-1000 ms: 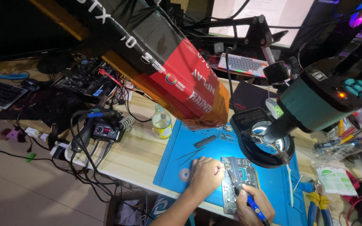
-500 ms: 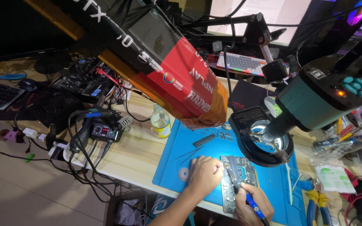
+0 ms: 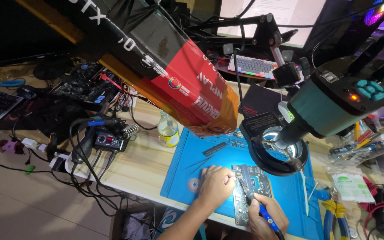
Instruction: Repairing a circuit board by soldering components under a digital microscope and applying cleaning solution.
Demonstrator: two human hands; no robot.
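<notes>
- There is one view only, from a camera worn on the person's head, so no second view shares any part of the scene.
- It looks steeply down and forward over a wooden workbench (image 3: 143, 164), from well above it.
- The left hand (image 3: 216, 186) and right hand (image 3: 267, 218) sit low in the frame, near the bottom edge, on a blue mat (image 3: 290, 195).
- A red and black box (image 3: 178, 84) and a teal microscope head (image 3: 334, 102) loom close to the lens, blocking much of the upper half.
- The far edge reaches a keyboard (image 3: 254, 66) and monitors.
</notes>
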